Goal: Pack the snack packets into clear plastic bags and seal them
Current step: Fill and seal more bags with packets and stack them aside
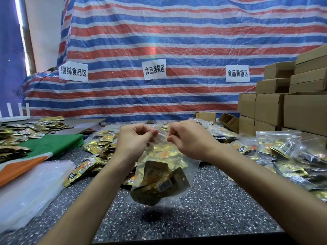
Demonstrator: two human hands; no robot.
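**Fingers [152,134] clamped on the top edge of the clear plastic bag [192,167]**

Thumb and curled fingers of the left hand [134,141] and the right hand [188,139] each pinch the bag's top strip, close together. The bag hangs from them over the speckled bench [203,218]. Gold snack packets [155,175] sit in its lower half, one showing a barcode. Loose packets [99,147] lie heaped on the bench behind it. Filled bags [277,144] lie to the right, a stack of empty bags [31,188] to the left, and cardboard boxes [283,106] stand far right.

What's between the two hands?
In the head view, the top edge of the clear bag stretches between the left hand and right hand, both pinching it.
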